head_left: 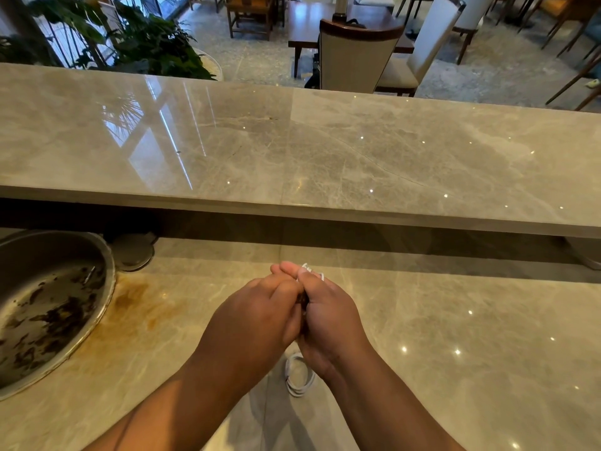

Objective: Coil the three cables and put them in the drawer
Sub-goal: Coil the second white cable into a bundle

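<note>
Head view; both hands held together over the lower counter (455,320), knuckles touching, fingers curled inward. Left hand (257,317) and right hand (328,314) grip a thin white cable (313,272) between them; only short loops of it show, just past the right fingertips; the rest is hidden inside the grip. Cannot tell how much of it is wound.

A white coil (299,375) of cable lies flat on the lower counter, directly beneath the wrists, partly covered by the right wrist; whether it joins the cable in the hands cannot be told.

Left of the hands: round metal sink (48,304) set into the counter, dark flecks on its base; orange-brown stain (136,304) on the stone beside its rim. Beyond the hands: raised marble counter (325,151), glossy, reflecting lights. Behind it: potted plant (146,40) at left, white-backed chair (354,56) and dark wooden tables.
</note>
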The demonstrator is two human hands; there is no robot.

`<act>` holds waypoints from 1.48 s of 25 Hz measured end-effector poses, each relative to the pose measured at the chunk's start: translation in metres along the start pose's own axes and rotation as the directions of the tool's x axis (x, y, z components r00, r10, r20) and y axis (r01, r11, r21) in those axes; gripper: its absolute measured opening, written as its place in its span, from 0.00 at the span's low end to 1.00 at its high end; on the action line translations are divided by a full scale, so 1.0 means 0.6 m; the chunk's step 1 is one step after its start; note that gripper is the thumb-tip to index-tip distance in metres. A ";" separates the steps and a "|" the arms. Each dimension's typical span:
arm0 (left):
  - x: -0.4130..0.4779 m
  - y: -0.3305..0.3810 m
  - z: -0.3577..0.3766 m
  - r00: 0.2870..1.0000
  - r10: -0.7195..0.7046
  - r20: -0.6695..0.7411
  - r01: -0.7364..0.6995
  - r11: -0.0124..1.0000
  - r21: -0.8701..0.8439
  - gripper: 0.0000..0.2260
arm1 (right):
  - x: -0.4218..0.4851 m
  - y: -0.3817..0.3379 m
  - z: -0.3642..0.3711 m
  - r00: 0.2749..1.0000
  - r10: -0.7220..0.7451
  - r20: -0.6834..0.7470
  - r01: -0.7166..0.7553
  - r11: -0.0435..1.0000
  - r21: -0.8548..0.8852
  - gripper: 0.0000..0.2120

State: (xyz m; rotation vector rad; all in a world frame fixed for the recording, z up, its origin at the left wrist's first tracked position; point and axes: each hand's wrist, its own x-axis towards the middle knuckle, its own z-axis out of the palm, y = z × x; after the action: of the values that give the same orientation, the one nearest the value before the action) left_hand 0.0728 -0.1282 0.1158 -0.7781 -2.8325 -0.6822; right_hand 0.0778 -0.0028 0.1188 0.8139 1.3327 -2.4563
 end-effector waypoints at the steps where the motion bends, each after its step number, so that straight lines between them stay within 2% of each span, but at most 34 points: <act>1: -0.004 0.002 0.000 0.999 -0.009 -0.037 0.008 1.000 -0.021 0.09 | -0.001 -0.003 0.000 1.000 -0.007 -0.002 0.007 1.000 0.005 0.13; 5: -0.012 0.015 0.007 0.979 -0.124 -0.164 0.099 0.984 -0.150 0.08 | -0.001 0.004 0.008 0.997 -0.063 -0.041 0.061 0.998 -0.034 0.12; 7: -0.009 0.015 0.009 0.974 -0.129 -0.185 0.111 0.988 -0.105 0.05 | 0.001 0.014 0.012 0.994 -0.098 -0.053 0.095 0.994 -0.058 0.13; 9: -0.009 0.011 0.011 0.974 -0.063 -0.215 0.060 0.998 -0.022 0.04 | 0.002 0.019 0.013 0.989 -0.135 -0.067 0.128 0.986 -0.107 0.13; 11: -0.017 0.008 0.010 0.970 0.048 -0.240 -0.040 0.999 0.036 0.06 | 0.003 0.018 0.013 0.985 -0.160 -0.063 0.150 0.979 -0.138 0.13; 13: -0.025 0.002 0.009 0.962 0.110 -0.249 -0.106 0.994 0.032 0.09 | 0.003 0.014 0.009 0.987 -0.155 -0.052 0.146 0.977 -0.157 0.14; 14: -0.026 0.000 0.007 0.962 0.095 -0.255 -0.097 0.995 0.003 0.08 | 0.004 0.012 0.006 0.987 -0.154 -0.048 0.142 0.971 -0.193 0.14; 16: -0.022 0.006 -0.006 0.961 -0.090 -0.261 0.052 0.987 -0.150 0.04 | 0.004 0.009 -0.003 0.989 -0.150 -0.011 0.142 0.956 -0.258 0.15; 17: -0.015 0.009 -0.014 0.935 -0.249 -0.252 0.175 0.944 -0.281 0.03 | 0.004 0.007 -0.008 0.990 -0.142 0.021 0.143 0.956 -0.255 0.16; 18: -0.006 0.013 -0.022 0.886 -0.414 -0.211 0.296 0.852 -0.431 0.04 | 0.003 0.007 -0.013 0.990 -0.133 0.046 0.141 0.960 -0.243 0.16; 19: 0.003 0.014 -0.027 0.822 -0.560 -0.102 0.407 0.703 -0.582 0.05 | 0.003 0.007 -0.016 0.990 -0.129 0.061 0.140 0.961 -0.237 0.16; 20: 0.011 0.009 -0.030 0.755 -0.655 0.040 0.499 0.534 -0.683 0.05 | 0.003 0.008 -0.019 0.989 -0.128 0.071 0.141 0.963 -0.232 0.16; 21: 0.017 0.002 -0.032 0.712 -0.689 0.136 0.556 0.434 -0.709 0.05 | 0.003 0.011 -0.018 0.989 -0.124 0.075 0.138 0.965 -0.223 0.15; 22: 0.018 -0.001 -0.034 0.704 -0.691 0.163 0.575 0.420 -0.702 0.04 | 0.003 0.014 -0.017 0.991 -0.118 0.069 0.130 0.969 -0.208 0.15; 23: 0.015 -0.007 -0.032 0.743 -0.662 0.099 0.556 0.528 -0.642 0.03 | 0.000 0.017 -0.015 0.992 -0.108 0.058 0.117 0.976 -0.184 0.15; 24: 0.008 -0.012 -0.029 0.828 -0.560 -0.046 0.464 0.727 -0.506 0.03 | -0.003 0.020 -0.012 0.994 -0.098 0.044 0.104 0.982 -0.156 0.15; 25: -0.001 -0.014 -0.026 0.912 -0.380 -0.153 0.323 0.897 -0.301 0.03 | -0.008 0.020 -0.009 0.996 -0.086 0.035 0.090 0.987 -0.133 0.16; 26: -0.009 -0.011 -0.025 0.965 -0.196 -0.173 0.174 0.975 -0.139 0.02 | -0.011 0.019 -0.006 0.997 -0.074 0.023 0.076 0.990 -0.118 0.16; 27: -0.016 -0.009 -0.022 0.988 -0.076 -0.137 0.068 0.996 -0.064 0.03 | -0.014 0.017 -0.002 0.998 -0.064 0.012 0.065 0.992 -0.110 0.16; 29: -0.024 -0.002 -0.018 0.998 0.012 -0.057 -0.014 0.999 -0.038 0.05 | -0.015 0.013 0.003 0.999 -0.049 -0.010 0.048 0.992 -0.116 0.15; 34: -0.014 0.016 -0.033 0.993 -0.021 0.117 0.022 1.000 -0.001 0.07 | -0.015 0.008 0.011 0.995 0.025 -0.093 -0.028 0.999 -0.034 0.14; 37: -0.013 0.017 -0.026 0.985 0.058 0.162 -0.076 0.991 0.107 0.12 | -0.016 0.013 0.012 0.995 0.042 -0.090 -0.044 0.999 -0.013 0.14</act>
State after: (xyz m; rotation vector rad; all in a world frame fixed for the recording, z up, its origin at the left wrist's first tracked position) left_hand 0.0849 -0.1308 0.1318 -0.9427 -2.9392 -0.4654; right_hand 0.0865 -0.0135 0.1219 0.9493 1.3469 -2.4002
